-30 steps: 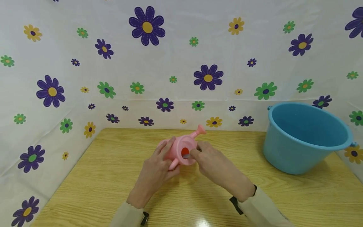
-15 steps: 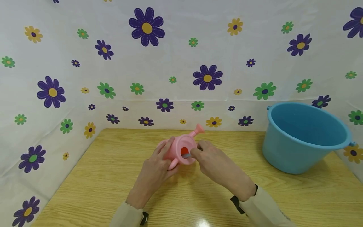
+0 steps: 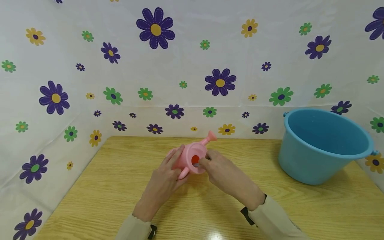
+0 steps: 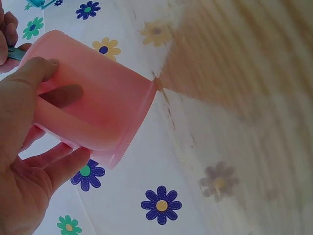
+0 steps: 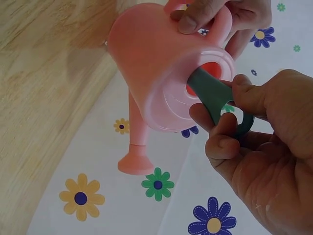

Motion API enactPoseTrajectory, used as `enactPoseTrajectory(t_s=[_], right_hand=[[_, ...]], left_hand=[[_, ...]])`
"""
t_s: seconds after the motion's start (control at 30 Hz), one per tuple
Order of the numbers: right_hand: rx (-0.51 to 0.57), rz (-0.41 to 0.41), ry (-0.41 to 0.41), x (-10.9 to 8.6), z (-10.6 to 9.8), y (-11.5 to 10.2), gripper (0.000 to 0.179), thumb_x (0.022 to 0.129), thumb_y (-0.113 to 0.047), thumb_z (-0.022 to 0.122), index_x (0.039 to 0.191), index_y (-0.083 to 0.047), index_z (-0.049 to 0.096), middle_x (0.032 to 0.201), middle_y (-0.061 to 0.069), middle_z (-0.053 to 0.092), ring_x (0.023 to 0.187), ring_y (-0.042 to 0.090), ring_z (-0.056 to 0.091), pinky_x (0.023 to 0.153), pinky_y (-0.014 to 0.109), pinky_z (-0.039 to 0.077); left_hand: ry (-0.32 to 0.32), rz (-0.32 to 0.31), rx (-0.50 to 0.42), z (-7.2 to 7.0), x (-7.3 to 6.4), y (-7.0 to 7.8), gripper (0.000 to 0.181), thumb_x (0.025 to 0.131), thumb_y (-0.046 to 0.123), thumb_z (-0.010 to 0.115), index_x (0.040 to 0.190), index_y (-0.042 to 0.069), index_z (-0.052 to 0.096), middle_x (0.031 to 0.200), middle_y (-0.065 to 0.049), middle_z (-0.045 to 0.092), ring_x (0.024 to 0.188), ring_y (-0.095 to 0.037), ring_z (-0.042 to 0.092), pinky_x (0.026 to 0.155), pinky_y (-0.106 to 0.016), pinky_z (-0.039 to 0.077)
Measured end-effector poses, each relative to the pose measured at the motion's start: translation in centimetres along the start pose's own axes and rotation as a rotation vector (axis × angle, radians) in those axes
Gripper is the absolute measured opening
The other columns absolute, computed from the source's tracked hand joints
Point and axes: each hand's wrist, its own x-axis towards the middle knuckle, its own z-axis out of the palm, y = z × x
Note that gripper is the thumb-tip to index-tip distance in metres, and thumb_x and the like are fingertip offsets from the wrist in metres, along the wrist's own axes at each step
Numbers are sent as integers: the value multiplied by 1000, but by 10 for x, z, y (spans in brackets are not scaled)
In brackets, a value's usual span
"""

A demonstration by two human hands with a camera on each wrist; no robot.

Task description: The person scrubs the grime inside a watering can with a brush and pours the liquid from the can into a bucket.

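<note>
A pink watering can lies tilted over the wooden table, its round opening facing right toward the person's right hand. My left hand holds it by the body near its handle, thumb on one side and fingers on the other. My right hand grips the looped handle of a dark green plastic tool. The tool's front end passes through the can's opening and is hidden inside, where an orange-red interior shows. The spout with its flared rose points away from the person.
A large blue bucket stands on the table at the right. Behind and at the sides hangs a white sheet printed with flowers, meeting the table's back edge.
The right hand has shifted slightly left toward the can, and less of the tool shows at the opening. The left hand and the can stay nearly in place.
</note>
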Motion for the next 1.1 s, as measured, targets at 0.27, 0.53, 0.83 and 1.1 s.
enactPoseTrajectory(t_s=[0.27, 0.53, 0.83, 1.1], right_hand=[[-50, -20, 5, 0, 5, 1, 19, 86, 5, 75, 101, -7, 74, 95, 9, 67, 84, 16, 59, 76, 23, 59], [-48, -15, -9, 1, 6, 1, 18, 87, 4, 75, 100, -7, 74, 94, 8, 66, 84, 16, 58, 75, 22, 58], [12, -18, -7, -3, -2, 4, 20, 85, 9, 74, 101, -3, 73, 101, 11, 71, 88, 18, 66, 79, 26, 62], [60, 30, -27, -8, -15, 3, 18, 89, 4, 73, 105, -4, 74, 97, 8, 70, 80, 14, 62, 72, 21, 58]], left_hand=[[-22, -7, 8, -3, 3, 1, 39, 87, 31, 82, 62, 10, 61, 158, -11, 48, 141, -34, 53, 70, -33, 64], [-47, -22, -19, -5, 3, 1, 38, 89, 31, 80, 63, 9, 63, 159, -10, 48, 142, -34, 52, 73, -35, 64], [-50, -17, -34, -4, 2, 0, 40, 89, 33, 80, 62, 10, 62, 158, -10, 49, 142, -35, 52, 74, -35, 64], [-46, -9, -37, -3, 2, -1, 41, 89, 33, 80, 61, 11, 60, 157, -10, 50, 141, -35, 53, 73, -33, 64]])
